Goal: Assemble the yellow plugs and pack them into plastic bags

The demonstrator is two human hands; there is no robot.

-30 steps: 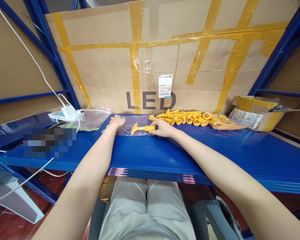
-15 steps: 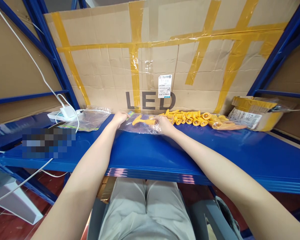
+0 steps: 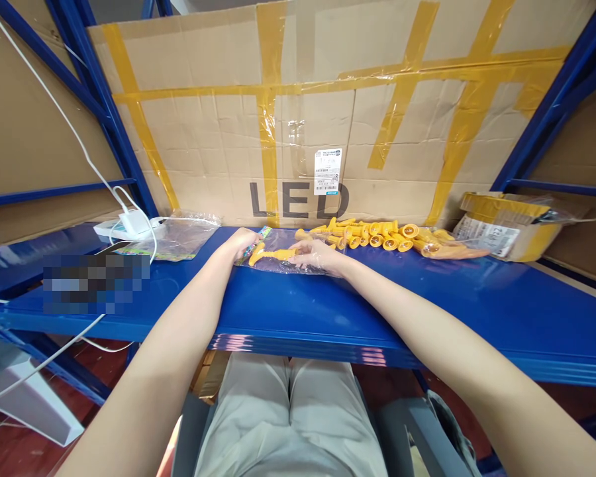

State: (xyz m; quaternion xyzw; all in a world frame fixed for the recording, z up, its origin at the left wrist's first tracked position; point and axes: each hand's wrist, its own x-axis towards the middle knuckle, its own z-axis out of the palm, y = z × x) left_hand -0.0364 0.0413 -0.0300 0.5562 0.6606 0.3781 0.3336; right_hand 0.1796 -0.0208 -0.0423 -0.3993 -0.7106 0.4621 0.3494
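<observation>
My left hand [image 3: 242, 244] is closed on the colourful printed end of a clear plastic bag [image 3: 308, 267] lying over the blue shelf. A yellow plastic piece [image 3: 273, 254] with a forked left end shows within the bag. My right hand [image 3: 318, 256] reaches into the bag from the right, its fingers closed on the right end of this piece. Just behind and right of that hand, several similar yellow pieces [image 3: 376, 240] with round hollow ends lie heaped against the cardboard.
Flat clear bags [image 3: 181, 242] lie at the left beside a white power strip and plug [image 3: 135, 224]. A blurred dark object [image 3: 97, 278] is in front of them. At the right stands a taped carton [image 3: 509, 228]. A large cardboard sheet [image 3: 208, 146] backs the blue shelf [image 3: 298, 311].
The yellow piece has moved left, deeper into the bag, along with my right hand. More of the bag's printed end shows beside my left hand.
</observation>
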